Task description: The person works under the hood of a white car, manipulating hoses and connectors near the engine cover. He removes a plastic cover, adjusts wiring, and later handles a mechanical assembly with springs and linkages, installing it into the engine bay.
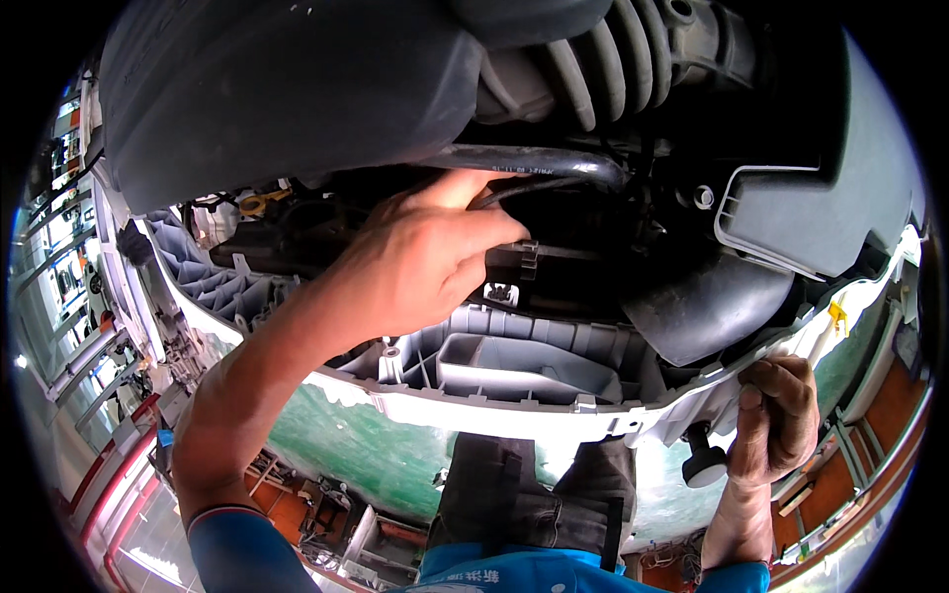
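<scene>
My left hand (pixel 415 252) reaches over the front panel into the engine bay. Its thumb and index finger close round a thin black hose (pixel 539 188), just below a thicker black hose (pixel 534 160); the index fingertip is hidden behind the hoses. At the right, my right hand (pixel 779 420) has its fingers curled against the front edge of the pale grey front panel (pixel 524 420). Close to its wrist, below that edge, a dark knob-like part with a round pale end (pixel 704 466) sticks out.
A large dark plastic cover (pixel 287 89) and a ribbed air duct (pixel 613 59) fill the far side. Grey housing (pixel 830 217) stands at the right, above a smooth black duct (pixel 712 306). A yellow clip (pixel 838 316) sits on the panel. Green floor (pixel 346 445) shows below.
</scene>
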A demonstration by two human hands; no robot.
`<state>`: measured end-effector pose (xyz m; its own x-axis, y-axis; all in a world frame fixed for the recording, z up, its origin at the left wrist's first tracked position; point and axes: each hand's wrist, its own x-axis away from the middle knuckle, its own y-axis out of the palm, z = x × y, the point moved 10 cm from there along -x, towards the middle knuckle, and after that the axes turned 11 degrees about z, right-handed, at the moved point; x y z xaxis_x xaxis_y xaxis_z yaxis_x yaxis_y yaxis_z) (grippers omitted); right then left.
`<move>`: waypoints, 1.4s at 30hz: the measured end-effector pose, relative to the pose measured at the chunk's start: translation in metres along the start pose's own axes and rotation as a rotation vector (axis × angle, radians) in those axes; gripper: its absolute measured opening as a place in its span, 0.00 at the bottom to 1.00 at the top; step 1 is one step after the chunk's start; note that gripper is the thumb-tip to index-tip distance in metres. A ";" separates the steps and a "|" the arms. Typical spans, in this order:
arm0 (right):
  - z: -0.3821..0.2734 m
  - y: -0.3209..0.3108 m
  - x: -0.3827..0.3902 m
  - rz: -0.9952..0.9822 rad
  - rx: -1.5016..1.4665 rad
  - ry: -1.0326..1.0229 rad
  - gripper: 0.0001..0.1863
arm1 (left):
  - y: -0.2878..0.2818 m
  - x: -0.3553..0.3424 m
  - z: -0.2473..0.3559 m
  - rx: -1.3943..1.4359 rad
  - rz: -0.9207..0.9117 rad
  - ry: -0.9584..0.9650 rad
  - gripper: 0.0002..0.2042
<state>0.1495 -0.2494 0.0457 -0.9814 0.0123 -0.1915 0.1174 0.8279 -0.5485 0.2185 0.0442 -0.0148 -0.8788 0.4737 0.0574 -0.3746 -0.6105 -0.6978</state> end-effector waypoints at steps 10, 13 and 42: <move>0.001 0.000 0.002 -0.014 0.002 -0.004 0.11 | 0.008 -0.001 -0.014 0.185 -0.133 -0.303 0.15; 0.000 0.000 0.002 -0.016 0.006 -0.011 0.11 | 0.006 -0.002 -0.008 0.162 -0.154 -0.269 0.17; 0.003 -0.002 0.008 0.010 0.011 0.025 0.10 | 0.036 -0.019 -0.042 0.287 -0.563 -0.581 0.24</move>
<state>0.1420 -0.2524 0.0426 -0.9837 0.0348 -0.1765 0.1287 0.8217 -0.5552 0.2339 0.0402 -0.0707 -0.5222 0.4019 0.7521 -0.7918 -0.5562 -0.2525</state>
